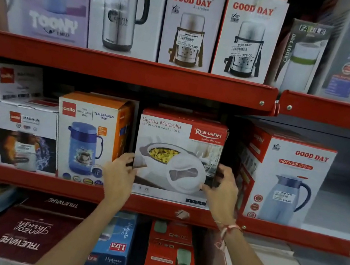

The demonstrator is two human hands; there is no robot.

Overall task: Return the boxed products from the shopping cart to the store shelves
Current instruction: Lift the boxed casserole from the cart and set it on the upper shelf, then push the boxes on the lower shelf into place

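Red store shelf (97,193) packed with boxed flasks, orange Cello jug box (88,138) at 9 o'clock, left hand (118,176) and right hand (221,190) clasping the casserole box (177,156) sides at centre, Good Day jug box (286,182) at 3 o'clock

Place: a shop, in an aisle where boxed household goods are sold.
Shelving: red metal shelves (124,69) are stacked in tiers, each one packed with boxes turned face out.
Goods: flask boxes (190,27), a jug box (88,138) and a casserole box (178,156) are lined up side by side.
Price stickers: barcode labels (189,39) with printed prices are stuck on several boxes.
Repeats: the same flask box is shown twice on the top shelf.
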